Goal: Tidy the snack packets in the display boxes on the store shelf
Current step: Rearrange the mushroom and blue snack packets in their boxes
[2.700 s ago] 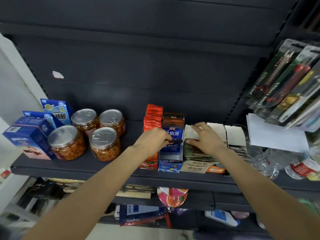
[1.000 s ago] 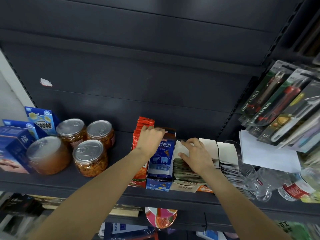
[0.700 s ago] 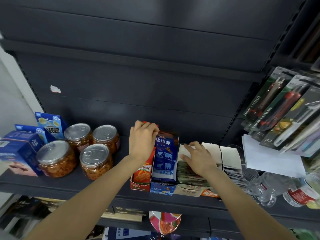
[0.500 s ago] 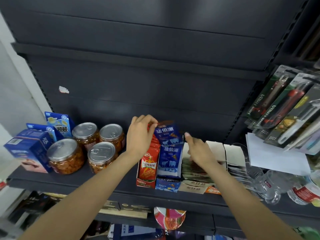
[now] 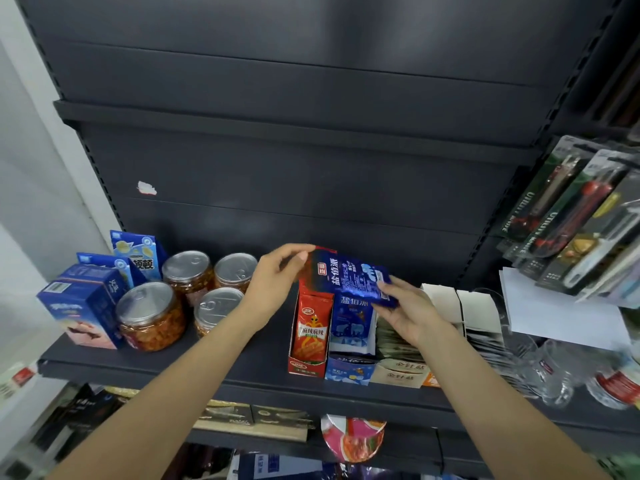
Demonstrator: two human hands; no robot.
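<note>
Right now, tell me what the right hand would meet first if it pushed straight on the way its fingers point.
The right hand points up-left and already pinches the blue packet. Past it, probably the left hand on the packet's other end, though depth is unclear.

Left side of the shelf point(image 5: 207, 370) has four clear jars point(image 5: 150, 317) with pull-tab lids, next to some blue cartons point(image 5: 81, 308). Over on the right, packaged utility knives point(image 5: 568, 216) hang above a white paper sheet point(image 5: 561, 310) and clear plastic bottles point(image 5: 550, 372).
</note>
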